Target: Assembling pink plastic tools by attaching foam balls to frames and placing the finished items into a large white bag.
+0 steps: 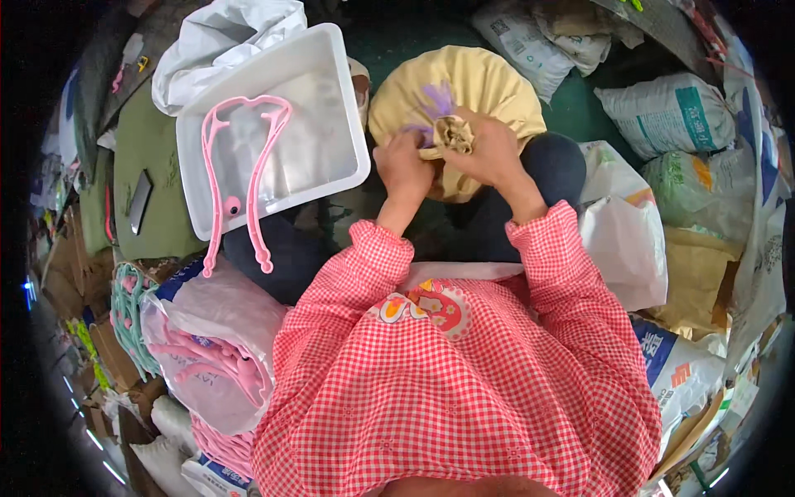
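A full yellow-tan sack (489,74) stands in front of me, its neck bunched into a crumpled tuft. Around that neck runs a purple tie strip (439,99) with loose ends sticking up. My right hand (490,153) is closed round the gathered neck from the right. On the other side, my left hand (404,170) is closed at the base of the neck, beside a purple end; its fingertips are partly hidden. To the left is a white plastic tub (354,124), with a pink plastic frame-like piece (263,166) lying across it and a small pink round part (232,205) inside.
A clear bag of pink pieces (215,356) sits at my left, near green coiled pieces (132,319). A phone-like dark object (141,201) rests on an olive surface (170,166). White sacks (671,116) and a white bag (625,248) stand at the right.
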A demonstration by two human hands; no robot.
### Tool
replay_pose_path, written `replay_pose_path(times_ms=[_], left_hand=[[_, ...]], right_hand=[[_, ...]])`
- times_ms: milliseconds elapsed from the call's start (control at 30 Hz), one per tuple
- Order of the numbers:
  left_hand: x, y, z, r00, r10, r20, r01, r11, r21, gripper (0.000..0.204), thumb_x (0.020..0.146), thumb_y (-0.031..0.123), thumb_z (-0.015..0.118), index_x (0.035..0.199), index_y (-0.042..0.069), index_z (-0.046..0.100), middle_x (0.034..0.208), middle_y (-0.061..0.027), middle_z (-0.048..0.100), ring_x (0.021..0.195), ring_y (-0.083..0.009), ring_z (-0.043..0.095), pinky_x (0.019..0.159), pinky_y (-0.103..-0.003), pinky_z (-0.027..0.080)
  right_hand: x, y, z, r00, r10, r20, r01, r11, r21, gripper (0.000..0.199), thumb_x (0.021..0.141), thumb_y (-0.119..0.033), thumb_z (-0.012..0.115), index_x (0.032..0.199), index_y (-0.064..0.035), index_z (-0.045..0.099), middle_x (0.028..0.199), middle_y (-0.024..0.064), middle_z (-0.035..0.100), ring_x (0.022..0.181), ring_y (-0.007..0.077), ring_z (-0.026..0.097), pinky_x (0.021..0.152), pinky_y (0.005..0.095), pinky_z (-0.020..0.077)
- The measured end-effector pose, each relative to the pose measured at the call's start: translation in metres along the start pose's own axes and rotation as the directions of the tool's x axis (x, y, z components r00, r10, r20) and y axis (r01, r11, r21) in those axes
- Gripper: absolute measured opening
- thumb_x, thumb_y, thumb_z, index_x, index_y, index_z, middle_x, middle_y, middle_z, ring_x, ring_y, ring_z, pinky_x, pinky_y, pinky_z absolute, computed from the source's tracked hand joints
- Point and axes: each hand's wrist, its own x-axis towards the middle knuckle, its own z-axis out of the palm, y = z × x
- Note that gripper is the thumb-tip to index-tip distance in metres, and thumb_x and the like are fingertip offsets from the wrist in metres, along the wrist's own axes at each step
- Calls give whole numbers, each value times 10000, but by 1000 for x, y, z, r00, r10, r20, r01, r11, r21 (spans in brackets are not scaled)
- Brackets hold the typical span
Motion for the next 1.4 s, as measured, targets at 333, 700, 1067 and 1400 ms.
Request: replay_pose_path(times_ms=[333, 700, 1067, 1400], left_hand=[[-27, 0, 14, 932, -6, -363, -78, 973, -216, 416, 780, 225, 734, 1104, 61, 532, 1120, -120, 489, 1050, -362, 470, 937, -463, 326], [-63, -14, 30, 956, -217, -196, 186, 969, -164, 598, 737, 419, 786, 1098, 37, 502, 1130, -166, 484, 1071, -374, 467, 911, -482, 370], [-12, -40, 95, 734, -644, 215, 654, 586, -478, 465, 957, 372, 497, 1071, -56, 638, 1038, -279, 642, 987, -415, 602, 833, -441, 453], [73, -25, 96, 922, -380, -72, 308, 835, -456, 380, 950, 309, 494, 891, -24, 668, 883, -275, 646, 842, -466, 615, 750, -517, 470]], right_hand=[[35, 22, 9, 948, 318, -23, -317, 948, 25, 550, 672, -420, 725, 1116, -100, 664, 953, 175, 702, 937, 347, 665, 816, 432, 512], [55, 55, 41, 951, 303, -57, -275, 919, 283, 479, 704, -381, 679, 952, 28, 687, 821, 225, 689, 799, 337, 681, 732, 424, 519], [99, 77, 38, 925, 378, -32, -372, 921, 118, 445, 724, -312, 681, 896, 98, 675, 756, 159, 690, 756, 227, 665, 677, 377, 507], [154, 104, 12, 778, 560, -284, -348, 761, 547, 304, 736, -231, 731, 829, 54, 682, 835, 55, 675, 725, 150, 597, 641, 335, 478]])
